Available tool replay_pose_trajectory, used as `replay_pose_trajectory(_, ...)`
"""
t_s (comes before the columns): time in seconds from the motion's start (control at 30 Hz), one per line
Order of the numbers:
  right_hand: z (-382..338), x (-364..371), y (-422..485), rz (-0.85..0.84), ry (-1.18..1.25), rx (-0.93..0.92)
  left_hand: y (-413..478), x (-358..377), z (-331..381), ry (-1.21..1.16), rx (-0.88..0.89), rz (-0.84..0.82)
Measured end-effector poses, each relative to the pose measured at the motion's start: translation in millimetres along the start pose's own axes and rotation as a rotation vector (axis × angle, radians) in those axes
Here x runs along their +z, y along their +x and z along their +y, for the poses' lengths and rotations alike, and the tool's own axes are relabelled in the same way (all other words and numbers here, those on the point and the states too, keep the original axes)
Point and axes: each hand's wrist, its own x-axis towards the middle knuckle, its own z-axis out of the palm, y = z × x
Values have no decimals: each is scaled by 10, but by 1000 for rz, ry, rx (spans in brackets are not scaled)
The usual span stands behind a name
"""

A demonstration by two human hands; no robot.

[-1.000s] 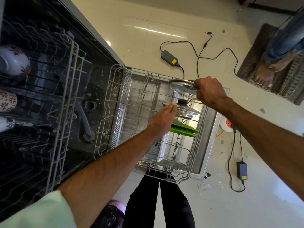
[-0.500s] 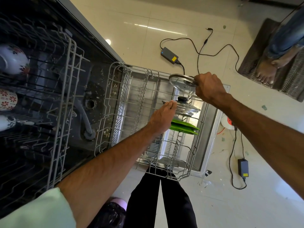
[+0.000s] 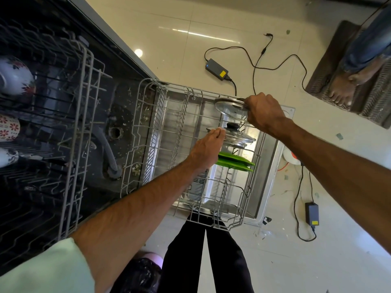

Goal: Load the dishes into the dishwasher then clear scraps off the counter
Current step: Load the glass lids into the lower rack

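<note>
The lower dishwasher rack (image 3: 146, 132) is pulled out over the open door. My right hand (image 3: 264, 113) grips the rim of a glass lid (image 3: 229, 107), held on edge at the rack's far right side. Just below it stands a second glass lid with a black knob (image 3: 239, 135); my left hand (image 3: 208, 150) holds its left rim with the fingertips. Two green plates (image 3: 234, 161) stand in the rack beneath that lid, partly hidden by my left hand.
The upper rack (image 3: 84, 115) at left carries floral cups (image 3: 14, 78). Power adapters (image 3: 216, 69) with cables lie on the tiled floor. Another person's bare foot (image 3: 342, 86) stands on a mat (image 3: 378, 96) at the far right. My dark trouser legs (image 3: 203, 261) are below the rack.
My right hand has tipped its glass lid more upright and lowered it slightly toward the rack. My left hand has stayed on the knobbed lid.
</note>
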Motion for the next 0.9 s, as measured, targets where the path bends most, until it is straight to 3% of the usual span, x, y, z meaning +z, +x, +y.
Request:
replay_pose_trajectory(0.2,-69,-10,40,15,-6,0,86,1,-42,-97,-33,33)
replay_pose_trajectory(0.4,2,-48,172,32,11,24,552,-38,-207,-345,-350,232)
replay_pose_trajectory(0.5,82,-10,239,38,20,17,890,26,-314,-363,-567,202)
replay_pose_trajectory(0.6,116,51,236,70,17,-6,1133,122,-418,-335,-683,71)
replay_pose_trajectory(0.7,169,145,209,106,12,-15,1320,289,-481,-420,-649,-37)
replay_pose_trajectory(0.9,217,192,209,128,43,-17,1311,391,-575,-496,-573,42)
